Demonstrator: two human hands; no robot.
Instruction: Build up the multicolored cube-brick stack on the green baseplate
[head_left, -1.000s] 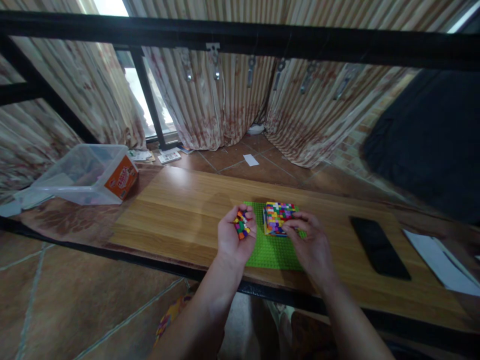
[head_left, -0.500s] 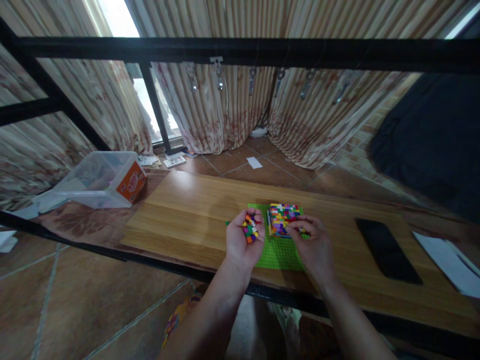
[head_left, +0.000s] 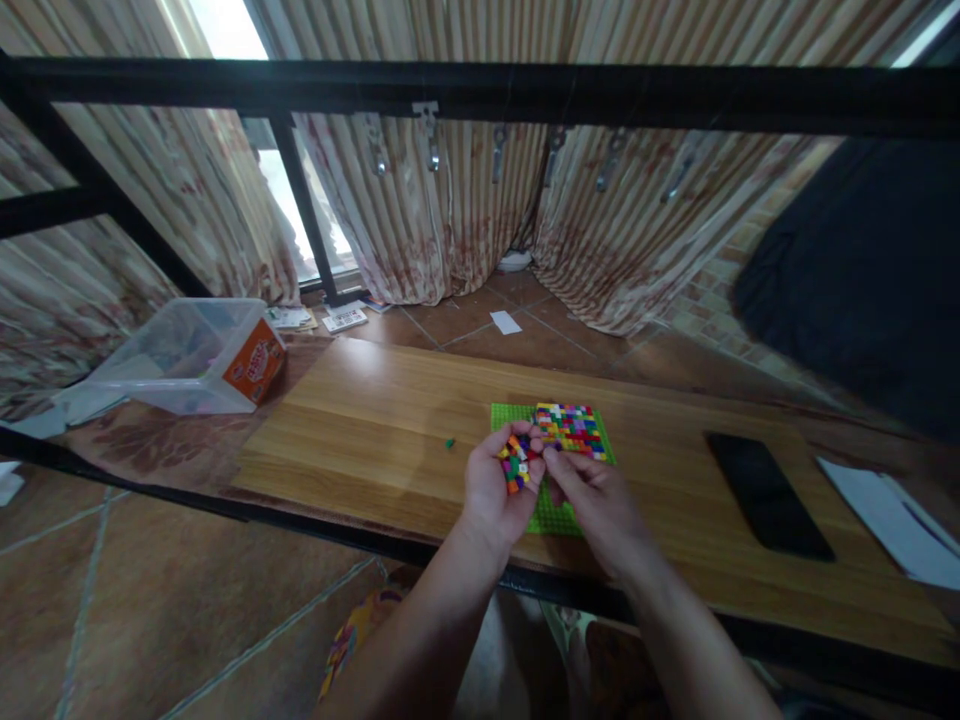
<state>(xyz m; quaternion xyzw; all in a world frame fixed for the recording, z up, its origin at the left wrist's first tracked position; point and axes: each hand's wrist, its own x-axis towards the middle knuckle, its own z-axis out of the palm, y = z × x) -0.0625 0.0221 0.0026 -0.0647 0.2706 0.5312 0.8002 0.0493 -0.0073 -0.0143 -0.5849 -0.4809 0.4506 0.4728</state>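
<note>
My left hand [head_left: 491,488] is cupped palm up, its fingers curled around a small heap of loose toy bricks [head_left: 517,466] in many colours. My right hand [head_left: 596,500] meets the fingertips of the left, thumb and forefinger pinched together; whatever is between them is too small to make out. Just beyond both hands, a multicoloured block of joined bricks [head_left: 574,425] stands on the green baseplate [head_left: 553,518]. Part of the plate and the near side of the block are hidden by my hands. One green brick [head_left: 449,443] lies by itself on the wooden board to the left.
The wooden board [head_left: 360,440] lies on the table. A clear plastic bin [head_left: 187,355] with an orange label stands at the left. To the right are a black phone-like slab [head_left: 769,495] and white papers [head_left: 892,520]. A black metal rail [head_left: 480,92] crosses beyond the table.
My right hand has moved left and back from the brick block to my left hand's fingertips. The left hand has shifted slightly right, uncovering the lone green brick.
</note>
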